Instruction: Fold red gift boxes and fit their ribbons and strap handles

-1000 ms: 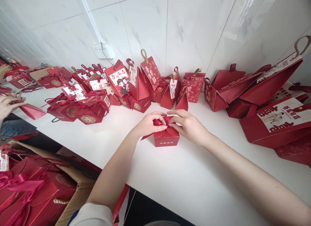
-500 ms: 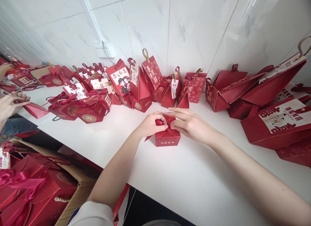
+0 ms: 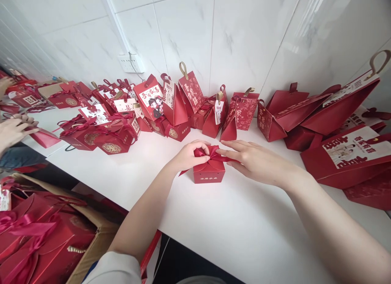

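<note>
A small red gift box (image 3: 209, 175) with a petal-shaped lid stands on the white counter (image 3: 232, 227) in front of me. A red satin ribbon (image 3: 205, 153) lies across its top. My left hand (image 3: 188, 155) is closed, pinching the ribbon's loop at the box's top left. My right hand (image 3: 255, 160) holds the ribbon's other end to the right of the box, with its other fingers stretched out.
Many red gift boxes and bags (image 3: 171, 104) line the tiled wall. Larger red bags (image 3: 345, 149) lie at the right. A cardboard carton (image 3: 45, 235) of red boxes stands below the counter at left. Another person's hand (image 3: 14, 129) works at the far left.
My right hand has drawn away to the right, pulling the ribbon end out from the knot. My left hand stays pinched on the loop.
</note>
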A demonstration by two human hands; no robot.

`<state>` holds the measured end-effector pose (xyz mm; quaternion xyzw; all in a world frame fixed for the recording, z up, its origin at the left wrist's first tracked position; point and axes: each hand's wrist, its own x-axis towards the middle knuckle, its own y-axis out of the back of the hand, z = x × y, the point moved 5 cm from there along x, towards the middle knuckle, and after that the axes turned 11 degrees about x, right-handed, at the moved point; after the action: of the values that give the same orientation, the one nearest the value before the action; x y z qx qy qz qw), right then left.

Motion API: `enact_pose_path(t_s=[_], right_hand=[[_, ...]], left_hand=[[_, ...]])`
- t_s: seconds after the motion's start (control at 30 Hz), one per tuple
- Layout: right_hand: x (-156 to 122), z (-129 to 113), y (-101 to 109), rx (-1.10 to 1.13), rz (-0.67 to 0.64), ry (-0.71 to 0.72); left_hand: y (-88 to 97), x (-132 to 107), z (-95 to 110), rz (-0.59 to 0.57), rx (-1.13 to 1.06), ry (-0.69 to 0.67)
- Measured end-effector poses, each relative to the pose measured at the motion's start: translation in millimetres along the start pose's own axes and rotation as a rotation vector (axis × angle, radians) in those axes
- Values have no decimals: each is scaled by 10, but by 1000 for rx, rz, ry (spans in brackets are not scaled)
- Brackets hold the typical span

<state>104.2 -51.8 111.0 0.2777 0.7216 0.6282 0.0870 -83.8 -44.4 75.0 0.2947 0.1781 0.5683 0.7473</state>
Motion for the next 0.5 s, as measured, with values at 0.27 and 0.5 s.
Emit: enact_pose_path(t_s=[0.27,0.5], right_hand=[[45,-25,-117,29,-73,-6],[52,33,-202,-83,-122,-128]], left_hand=[[-9,-1,20,-22,-116,16],[-11,13,5,-1,-29,-3]])
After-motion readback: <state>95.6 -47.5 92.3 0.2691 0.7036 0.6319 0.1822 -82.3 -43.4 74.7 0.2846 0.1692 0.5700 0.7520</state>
